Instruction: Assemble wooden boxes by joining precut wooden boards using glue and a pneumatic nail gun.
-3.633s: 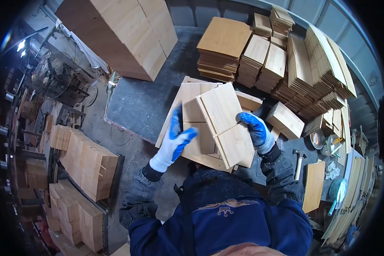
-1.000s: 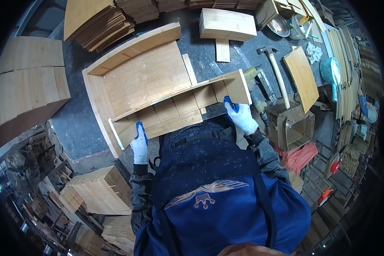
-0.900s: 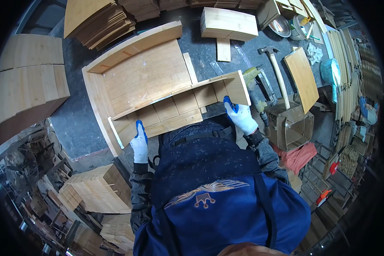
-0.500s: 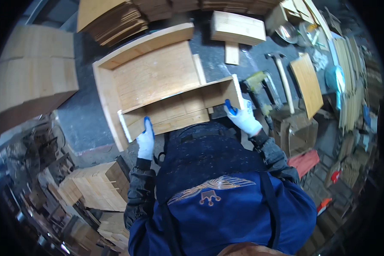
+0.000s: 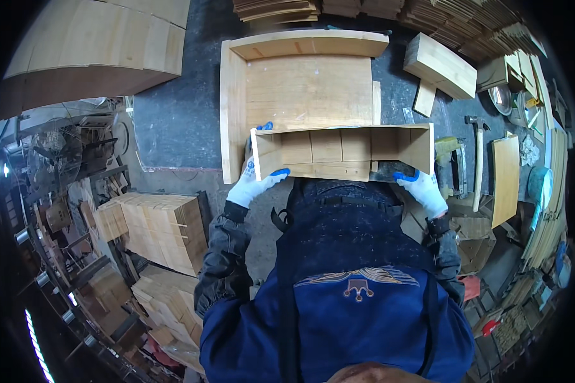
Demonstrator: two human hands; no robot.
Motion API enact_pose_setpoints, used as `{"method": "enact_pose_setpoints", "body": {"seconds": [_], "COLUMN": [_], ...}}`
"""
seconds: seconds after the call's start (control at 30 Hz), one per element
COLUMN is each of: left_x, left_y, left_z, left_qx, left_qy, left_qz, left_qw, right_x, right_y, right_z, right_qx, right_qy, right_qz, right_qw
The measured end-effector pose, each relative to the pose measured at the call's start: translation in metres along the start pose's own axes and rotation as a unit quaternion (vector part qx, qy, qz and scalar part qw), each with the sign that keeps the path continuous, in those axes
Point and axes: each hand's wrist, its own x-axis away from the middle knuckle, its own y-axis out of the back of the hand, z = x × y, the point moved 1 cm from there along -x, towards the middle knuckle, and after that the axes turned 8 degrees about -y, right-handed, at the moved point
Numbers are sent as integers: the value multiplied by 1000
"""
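Note:
A narrow open wooden box [image 5: 326, 170] is held level in front of me, its open side facing up toward me. My left hand [image 5: 257, 185], in a white and blue glove, is closed round its left end, with blue fingertips showing behind that end and others at the near edge. Gloved the same way, my right hand [image 5: 425, 191] grips the right end at its lower near corner; part of it is hidden by the end piece. Just beyond lies a larger shallow wooden tray [image 5: 310, 89] with raised sides, its near part covered by the box.
Right of the box lie a yellow-green power tool [image 5: 448, 148], a hammer [image 5: 478, 159] and a thin board [image 5: 506, 182]. A wood block [image 5: 444, 64] sits farther back on the dark bench [image 5: 172, 127]. Stacked panels [image 5: 102, 38] stand left; more wood [image 5: 160, 230] is stacked below.
The view has swung left, shifting the scene rightward. The narrow box has gone from slanted to level, and my left hand now wraps its left end. My right hand keeps its hold.

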Motion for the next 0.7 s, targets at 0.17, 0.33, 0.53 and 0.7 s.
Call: {"method": "enact_pose_setpoints", "body": {"seconds": [0.17,0.33,0.53,0.7], "left_x": [-9,-13,-39,-40], "left_y": [0,-5,-46,-49], "left_z": [7,13,-90,-98], "left_qx": [68,-124,-508,-525], "left_qy": [78,23,-114,-125], "left_qz": [-37,-88,-21,-22], "left_qw": [994,988,854,842], "right_x": [-21,-33,-27,-29], "right_y": [13,9,-5,-12], "right_z": [-12,-30,-53,-58], "right_qx": [45,-23,-220,-297], "right_qy": [8,-23,-125,-127], "right_qz": [41,93,162,140], "right_qw": [998,995,954,936]}}
